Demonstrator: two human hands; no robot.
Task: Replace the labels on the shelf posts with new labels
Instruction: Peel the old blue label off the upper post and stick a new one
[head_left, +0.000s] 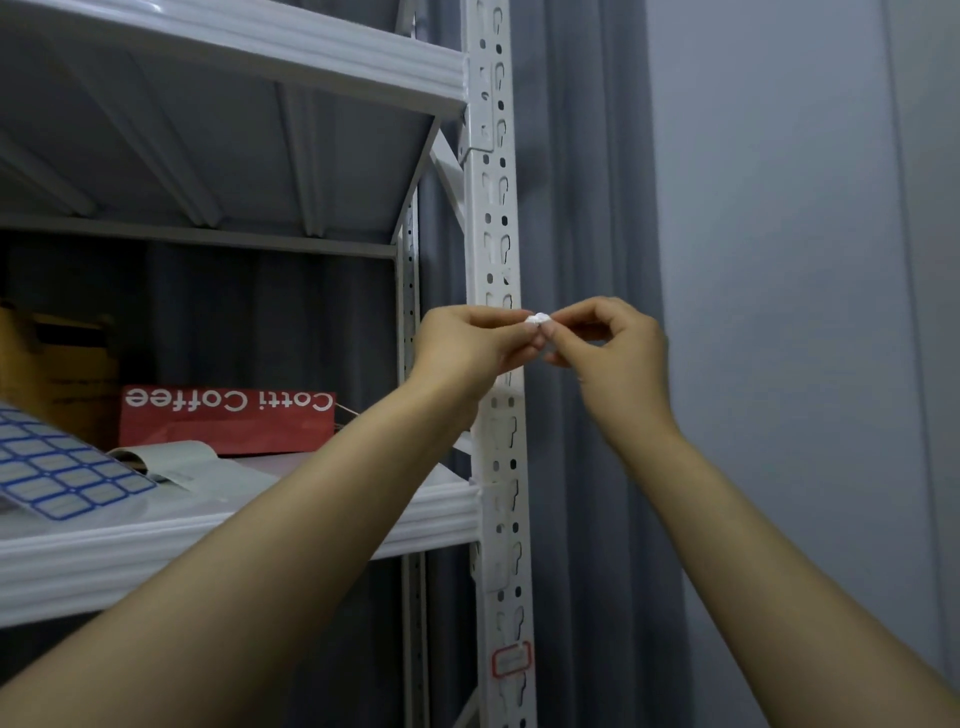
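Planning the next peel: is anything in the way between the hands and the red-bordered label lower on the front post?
Nothing visible blocks it. The red-bordered label sits exposed on the front post, well below both hands. The left hand and right hand are occupied, though, together pinching a white crumpled scrap.

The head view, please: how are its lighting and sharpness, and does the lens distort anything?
Head view: dim, bluish light, no harsh glare; the wide lens leans the shelf post; left hand and right hand, pinching a white scrap, look slightly soft; the red-bordered label lower down is too blurred to read.
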